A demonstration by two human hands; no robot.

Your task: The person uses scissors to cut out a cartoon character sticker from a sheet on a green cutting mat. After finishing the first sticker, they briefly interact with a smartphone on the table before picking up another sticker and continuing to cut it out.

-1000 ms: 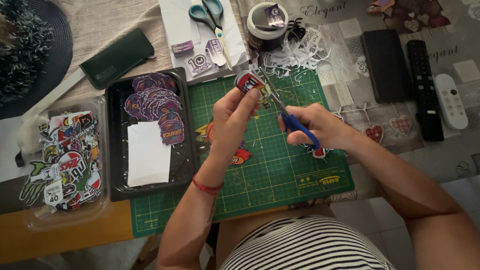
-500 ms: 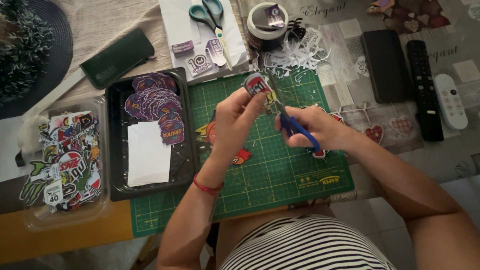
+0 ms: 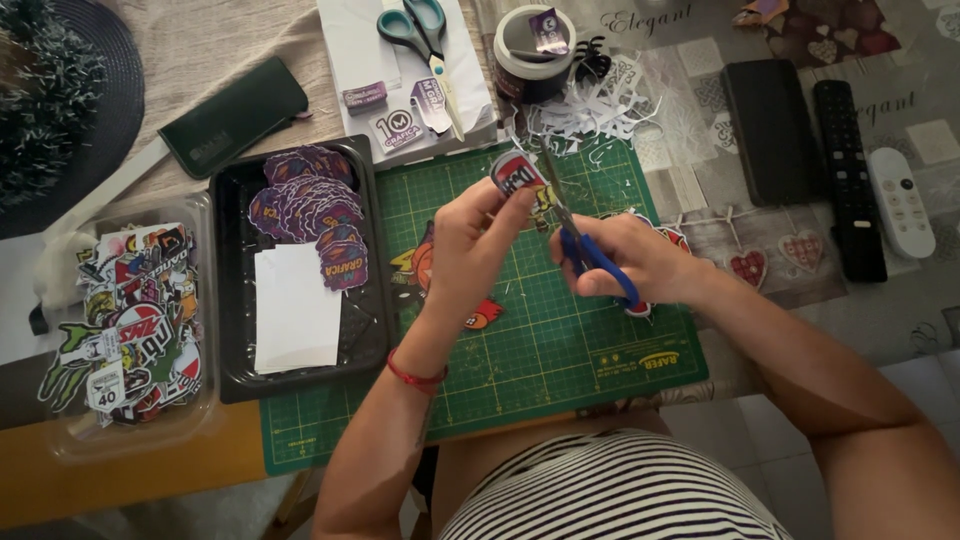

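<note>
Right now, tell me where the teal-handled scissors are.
The teal-handled scissors lie at the top centre of the head view on the white box, left of the dark jar.

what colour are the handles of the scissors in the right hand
Blue, on the scissors held in the right hand; the head view shows it.

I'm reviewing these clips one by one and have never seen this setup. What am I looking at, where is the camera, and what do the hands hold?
There is no machine here: a person works with two bare hands, filmed by a camera worn on the head and looking down. The left hand pinches a red and white sticker in its fingers. The right hand works blue-handled scissors at the sticker's edge. Both are over a green cutting mat. Left of it, a black tray holds purple stickers and a white sheet, and a clear container holds mixed stickers. Above lie paper scraps, teal scissors and a round tub; to the right, two remotes.
</note>
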